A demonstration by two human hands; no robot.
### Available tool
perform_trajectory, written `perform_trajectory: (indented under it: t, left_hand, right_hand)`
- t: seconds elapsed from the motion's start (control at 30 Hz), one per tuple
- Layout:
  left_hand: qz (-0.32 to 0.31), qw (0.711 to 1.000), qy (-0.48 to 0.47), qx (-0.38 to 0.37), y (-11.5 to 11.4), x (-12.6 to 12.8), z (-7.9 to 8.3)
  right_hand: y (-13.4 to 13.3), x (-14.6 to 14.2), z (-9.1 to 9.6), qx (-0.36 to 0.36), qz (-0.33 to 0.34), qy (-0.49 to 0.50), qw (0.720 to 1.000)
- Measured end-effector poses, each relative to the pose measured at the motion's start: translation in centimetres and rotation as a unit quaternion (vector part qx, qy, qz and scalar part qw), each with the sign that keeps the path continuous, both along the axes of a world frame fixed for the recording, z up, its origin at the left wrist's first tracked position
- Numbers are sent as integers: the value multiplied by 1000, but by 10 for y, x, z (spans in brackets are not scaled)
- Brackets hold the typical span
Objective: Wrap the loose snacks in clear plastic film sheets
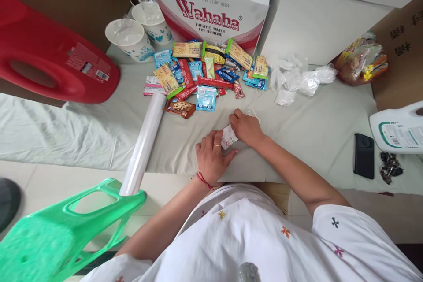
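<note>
My left hand (211, 155) and my right hand (245, 127) meet at the front edge of a cloth-covered table (317, 128). Both close on a small clear plastic bag with a white and red packet inside (228, 136). The left hand wears a ring and a red wrist string. Just beyond the hands lies a pile of several snack packets (201, 72) in blue, red, yellow and green wrappers. A cookie packet (180, 107) sits at the pile's near left.
A roll of clear film (145, 141) leans from a green plastic stool (66, 229) onto the table. Filled clear bags (297, 81) lie right of the pile. A Wahaha box (211, 6), two paper cups (130, 39), red jug (49, 53), phone (363, 155), keys (390, 167).
</note>
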State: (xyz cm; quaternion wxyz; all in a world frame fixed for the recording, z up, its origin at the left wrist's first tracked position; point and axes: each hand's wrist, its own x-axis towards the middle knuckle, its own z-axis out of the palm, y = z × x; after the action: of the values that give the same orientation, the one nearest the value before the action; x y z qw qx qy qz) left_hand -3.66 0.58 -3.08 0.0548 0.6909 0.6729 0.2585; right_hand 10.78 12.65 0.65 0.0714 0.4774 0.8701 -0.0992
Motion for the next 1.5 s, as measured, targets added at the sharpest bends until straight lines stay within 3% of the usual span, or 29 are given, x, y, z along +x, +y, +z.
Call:
perform_trajectory:
  t: [0.2, 0.33, 0.43, 0.53, 0.6, 0.67, 0.8, 0.9, 1.0, 1.13, 1.23, 1.37, 1.5]
  left_hand:
    - [79, 993, -76, -32, 13, -11, 1]
    - [102, 994, -23, -42, 18, -19, -1]
    - [117, 993, 16, -7, 19, -18, -2]
    - [24, 999, 32, 14, 21, -14, -2]
    - [-81, 996, 37, -12, 22, -12, 0]
    - [-135, 989, 34, -47, 23, -11, 1]
    - [-149, 986, 28, -71, 26, -10, 1]
    - [-148, 986, 28, -77, 26, -10, 0]
    - [-150, 985, 24, -81, 26, -10, 0]
    - [-150, 985, 23, -86, 26, -10, 0]
    - [-154, 984, 27, -90, 27, -10, 0]
    - [-158, 981, 37, -102, 29, -8, 2]
    - [-163, 978, 61, -116, 31, -6, 5]
  right_hand:
    - [1, 0, 0, -3, 0, -3, 1000]
    - [1, 0, -1, 3, 3, 1, 1000]
    - [-1, 0, -2, 1, 3, 4, 1000]
    - [-2, 0, -1, -2, 4, 13, 1000]
    - [2, 2, 1, -15, 7, 21, 1000]
    - [11, 7, 5, -39, 18, 30, 999]
    - [41, 24, 14, -97, 47, 93, 990]
    - [59, 42, 17, -120, 14, 168, 978]
    - [66, 61, 21, -183, -23, 227, 956]
    - [69, 80, 26, -249, -17, 234, 940]
    - [76, 87, 21, -202, -80, 260, 941]
    - [84, 86, 7, -70, -192, 250, 946]
    - [72, 83, 0, -79, -227, 245, 939]
